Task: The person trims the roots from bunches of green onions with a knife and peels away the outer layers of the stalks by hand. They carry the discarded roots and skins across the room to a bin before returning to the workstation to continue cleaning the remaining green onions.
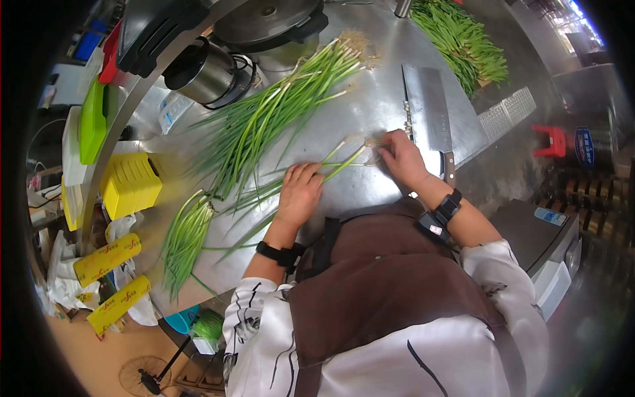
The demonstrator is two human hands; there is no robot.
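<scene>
My left hand (299, 192) is closed around the stalks of a few spring onions (342, 165), their green leaves trailing to the left over the steel table. At the pale root ends, my right hand (401, 159) has its fingers pinched together on the thin roots. Beyond my hands lies a large bunch of spring onions (268, 109), roots pointing away to the right. A smaller bunch of spring onions (186, 235) rests near the table's left edge, white ends upward. Just past my right hand, a cleaver (428, 109) lies flat, its wooden handle towards me.
Leafy greens (463, 49) are piled at the far right of the steel table (370, 106). A large lidded pot (264, 30) and a smaller steel pot (202, 69) stand at the back left. Yellow containers (131, 185) and yellow boxes (119, 304) sit on the left.
</scene>
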